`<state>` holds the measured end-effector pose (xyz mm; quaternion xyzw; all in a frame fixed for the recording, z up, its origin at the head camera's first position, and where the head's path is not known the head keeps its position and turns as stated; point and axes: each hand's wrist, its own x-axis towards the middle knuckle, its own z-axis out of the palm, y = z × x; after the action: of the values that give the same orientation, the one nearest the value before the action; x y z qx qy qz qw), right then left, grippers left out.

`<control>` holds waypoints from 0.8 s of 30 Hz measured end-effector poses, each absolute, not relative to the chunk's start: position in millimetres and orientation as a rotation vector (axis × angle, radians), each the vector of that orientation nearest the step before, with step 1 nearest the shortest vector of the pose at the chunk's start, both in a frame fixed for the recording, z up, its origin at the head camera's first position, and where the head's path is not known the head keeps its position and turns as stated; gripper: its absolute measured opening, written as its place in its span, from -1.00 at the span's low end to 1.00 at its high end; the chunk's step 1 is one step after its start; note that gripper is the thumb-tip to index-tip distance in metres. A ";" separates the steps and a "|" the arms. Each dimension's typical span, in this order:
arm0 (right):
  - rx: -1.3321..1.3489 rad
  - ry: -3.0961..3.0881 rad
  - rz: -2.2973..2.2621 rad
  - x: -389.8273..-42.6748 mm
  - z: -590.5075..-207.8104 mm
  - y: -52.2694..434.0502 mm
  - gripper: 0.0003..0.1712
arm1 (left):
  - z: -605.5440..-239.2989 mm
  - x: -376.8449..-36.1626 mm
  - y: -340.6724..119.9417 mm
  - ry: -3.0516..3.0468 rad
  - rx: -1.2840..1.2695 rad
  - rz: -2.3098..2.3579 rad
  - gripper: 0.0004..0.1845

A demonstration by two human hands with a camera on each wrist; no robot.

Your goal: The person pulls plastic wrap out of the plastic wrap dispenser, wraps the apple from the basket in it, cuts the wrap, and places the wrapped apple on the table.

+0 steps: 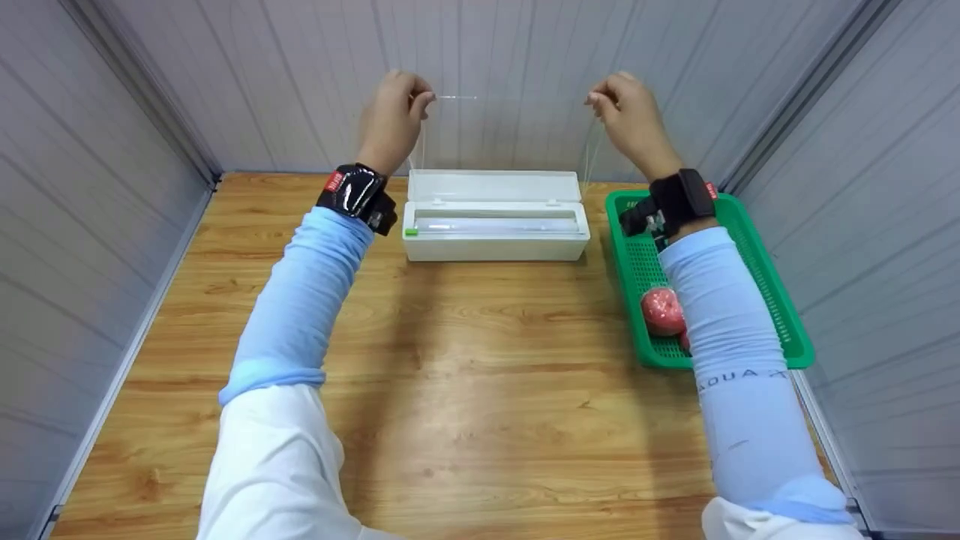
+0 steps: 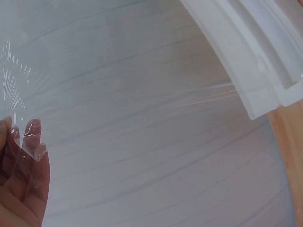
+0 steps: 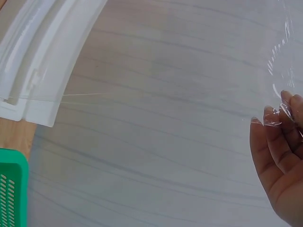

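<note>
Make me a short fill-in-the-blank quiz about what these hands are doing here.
1. Both hands pinch a sheet of clear ____ pulled up from the white box.
2. The left hand and right hand hold its top ____.
3. The red fruit lies in a ____ basket.

Missing words: film; corners; green

- Head view: bright, even, cool white light from above; no dim corners.
- Table (image 1: 465, 390): soft shadows under both arms, a faint one in front of the box (image 1: 495, 225); mild sheen across the wood at centre.
- Left wrist strap (image 1: 352, 189): sharp glare on its glossy black face.
- Film (image 1: 502, 142): nearly invisible in the head view; only its top edge and sides catch light.
- Walls bow outward at the frame edges: wide-angle distortion.
- Wrist views: bright and flat; film shows white glints near the fingertips (image 2: 33, 130); box rim close to the lens is soft.
</note>
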<state>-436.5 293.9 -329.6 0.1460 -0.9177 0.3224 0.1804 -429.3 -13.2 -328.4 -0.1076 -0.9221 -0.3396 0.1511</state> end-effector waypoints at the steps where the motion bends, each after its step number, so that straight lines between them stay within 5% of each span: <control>1: 0.417 -2.580 0.914 -436.1 -327.7 294.3 -0.65 | -325.5 -428.7 -12.9 -2.644 -0.311 -0.965 -0.69; 24: 0.527 -2.384 0.941 -408.3 -298.9 291.6 -0.62 | -292.8 -408.8 -21.7 -2.409 -0.485 -0.902 -0.69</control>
<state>-408.3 291.6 -298.9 0.1945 -0.8798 0.3475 0.2596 -408.8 -21.7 -292.8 -0.1788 -0.8889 -0.3330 0.2588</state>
